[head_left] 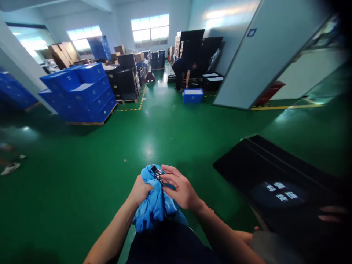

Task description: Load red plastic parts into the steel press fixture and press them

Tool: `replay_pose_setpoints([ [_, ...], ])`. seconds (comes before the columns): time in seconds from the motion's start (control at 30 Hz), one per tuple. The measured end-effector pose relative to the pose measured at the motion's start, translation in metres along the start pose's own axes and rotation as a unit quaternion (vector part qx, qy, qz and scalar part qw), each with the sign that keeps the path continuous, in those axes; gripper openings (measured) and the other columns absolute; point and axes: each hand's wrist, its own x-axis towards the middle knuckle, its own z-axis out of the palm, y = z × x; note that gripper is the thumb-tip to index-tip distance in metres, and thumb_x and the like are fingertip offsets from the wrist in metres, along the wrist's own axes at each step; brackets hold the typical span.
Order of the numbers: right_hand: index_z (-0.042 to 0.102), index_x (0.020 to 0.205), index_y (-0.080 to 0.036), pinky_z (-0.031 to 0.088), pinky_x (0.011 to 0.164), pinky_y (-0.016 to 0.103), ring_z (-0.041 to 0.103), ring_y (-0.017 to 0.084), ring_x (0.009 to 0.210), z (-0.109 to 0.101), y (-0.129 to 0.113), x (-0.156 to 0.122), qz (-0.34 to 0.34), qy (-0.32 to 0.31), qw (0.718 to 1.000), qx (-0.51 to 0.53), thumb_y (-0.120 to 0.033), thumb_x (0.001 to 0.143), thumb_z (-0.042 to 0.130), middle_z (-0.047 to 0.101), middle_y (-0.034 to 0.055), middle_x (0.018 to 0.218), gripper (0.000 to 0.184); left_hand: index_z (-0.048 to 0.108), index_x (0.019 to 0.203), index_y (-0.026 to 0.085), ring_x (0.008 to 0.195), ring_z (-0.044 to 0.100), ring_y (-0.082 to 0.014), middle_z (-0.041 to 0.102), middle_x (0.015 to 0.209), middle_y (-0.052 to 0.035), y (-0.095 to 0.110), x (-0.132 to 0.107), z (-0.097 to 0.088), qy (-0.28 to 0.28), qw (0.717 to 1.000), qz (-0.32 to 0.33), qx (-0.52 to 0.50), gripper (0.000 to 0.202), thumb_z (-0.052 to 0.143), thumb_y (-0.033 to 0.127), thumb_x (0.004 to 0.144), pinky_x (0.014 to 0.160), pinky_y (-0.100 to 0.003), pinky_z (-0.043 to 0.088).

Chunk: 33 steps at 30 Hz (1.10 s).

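Observation:
A bundle of crumpled light-blue cloth (155, 201) is in front of my body at the bottom middle. My left hand (141, 190) is closed on its left side, with the fingers sunk in the folds. On top of the cloth lie small shiny metal clips (157, 175) with a ring, and a black piece sits beside them; their exact kind is hard to make out. My right hand (180, 187) is at the right of the bundle. Its fingers are apart and slightly bent, and the fingertips touch the metal pieces.
A large black case (264, 176) with white lettering stands close on my right, with another person's hand (332, 213) on it. Blue boxes (88, 95) are stacked on a pallet at the left. Ahead, a person (183, 71) bends near a blue bin (193, 96). A pillar (258, 58) rises at the right.

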Motion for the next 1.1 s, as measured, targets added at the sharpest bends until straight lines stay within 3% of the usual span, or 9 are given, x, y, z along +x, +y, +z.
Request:
replay_pose_setpoints([
  [0.13, 0.082, 0.117, -0.025, 0.062, 0.112, 0.046, 0.072, 0.026, 0.123, -0.019, 0.014, 0.046, -0.049, 0.089, 0.987, -0.122, -0.019, 0.097, 0.068, 0.075, 0.0112, 0.131, 0.025, 0.083, 0.102, 0.018, 0.101, 0.076, -0.0260, 0.084, 0.107, -0.0049, 0.017, 0.070, -0.012, -0.023, 0.999, -0.024, 0.023, 0.034, 0.080, 0.017, 0.068, 0.102, -0.036, 0.058],
  [0.23, 0.081, 0.117, -0.026, 0.066, 0.089, 0.035, 0.076, 0.020, 0.095, -0.036, 0.031, 0.081, -0.056, 0.144, 0.980, -0.128, -0.023, 0.103, 0.068, 0.078, 0.0057, 0.105, 0.020, 0.083, 0.099, 0.017, 0.098, 0.075, -0.0258, 0.083, 0.103, -0.0055, 0.023, 0.121, -0.016, -0.042, 0.997, -0.027, 0.055, 0.030, 0.079, 0.020, 0.070, 0.099, -0.036, 0.059],
  [0.37, 0.077, 0.117, -0.025, 0.062, 0.085, 0.032, 0.072, 0.017, 0.091, -0.067, 0.065, 0.139, -0.081, 0.169, 0.977, -0.104, -0.024, 0.104, 0.063, 0.074, 0.0048, 0.102, 0.019, 0.082, 0.090, 0.017, 0.086, 0.072, -0.0227, 0.081, 0.091, -0.0034, 0.023, 0.197, -0.011, -0.067, 0.994, -0.028, 0.086, 0.026, 0.074, 0.016, 0.065, 0.089, -0.031, 0.058],
  [0.5, 0.073, 0.126, -0.021, 0.058, 0.080, 0.033, 0.070, 0.018, 0.088, -0.106, 0.101, 0.209, 0.026, 0.143, 0.989, -0.015, -0.029, 0.093, 0.072, 0.074, 0.0053, 0.103, 0.034, 0.081, 0.089, 0.018, 0.085, 0.073, -0.0234, 0.081, 0.092, -0.0040, 0.030, 0.275, 0.003, -0.056, 0.995, -0.030, 0.076, 0.027, 0.075, 0.019, 0.063, 0.091, -0.033, 0.059],
  [0.6, 0.073, 0.126, -0.020, 0.056, 0.078, 0.032, 0.068, 0.018, 0.083, -0.131, 0.122, 0.259, 0.121, 0.134, 0.979, 0.093, -0.037, 0.088, 0.077, 0.075, 0.0038, 0.097, 0.043, 0.080, 0.087, 0.018, 0.082, 0.073, -0.0243, 0.081, 0.089, -0.0042, 0.041, 0.329, 0.013, -0.037, 0.995, -0.041, 0.084, 0.027, 0.076, 0.022, 0.061, 0.085, -0.034, 0.061],
  [0.77, 0.082, 0.104, -0.023, 0.052, 0.070, 0.029, 0.058, 0.013, 0.073, -0.173, 0.159, 0.317, 0.069, 0.255, 0.955, 0.134, -0.046, 0.077, 0.089, 0.067, 0.0024, 0.096, 0.036, 0.078, 0.080, 0.018, 0.074, 0.070, -0.0222, 0.079, 0.081, -0.0023, 0.042, 0.424, 0.027, -0.036, 0.992, -0.059, 0.109, 0.024, 0.079, 0.024, 0.057, 0.075, -0.030, 0.060],
  [0.83, 0.084, 0.104, -0.026, 0.050, 0.066, 0.029, 0.053, 0.011, 0.069, -0.198, 0.176, 0.334, 0.021, 0.307, 0.947, 0.097, -0.053, 0.079, 0.090, 0.065, 0.0032, 0.100, 0.037, 0.078, 0.080, 0.018, 0.071, 0.069, -0.0209, 0.079, 0.079, -0.0019, 0.034, 0.469, 0.039, -0.072, 0.990, -0.063, 0.107, 0.026, 0.083, 0.025, 0.056, 0.072, -0.030, 0.060],
  [0.93, 0.085, 0.106, -0.029, 0.050, 0.063, 0.029, 0.052, 0.011, 0.067, -0.249, 0.199, 0.358, -0.028, 0.348, 0.936, 0.034, -0.061, 0.086, 0.086, 0.064, 0.0049, 0.104, 0.038, 0.079, 0.091, 0.018, 0.078, 0.072, -0.0215, 0.081, 0.088, -0.0030, 0.021, 0.545, 0.065, -0.140, 0.984, -0.052, 0.095, 0.038, 0.091, 0.030, 0.057, 0.084, -0.031, 0.062],
  [1.1, 0.080, 0.101, -0.031, 0.054, 0.055, 0.029, 0.057, 0.008, 0.058, -0.350, 0.208, 0.392, 0.000, 0.365, 0.928, 0.074, -0.060, 0.083, 0.089, 0.069, 0.0037, 0.123, 0.035, 0.080, 0.108, 0.019, 0.096, 0.077, -0.0259, 0.083, 0.102, -0.0055, 0.021, 0.676, 0.134, -0.286, 0.953, -0.075, 0.065, 0.049, 0.093, 0.032, 0.063, 0.094, -0.033, 0.062],
])
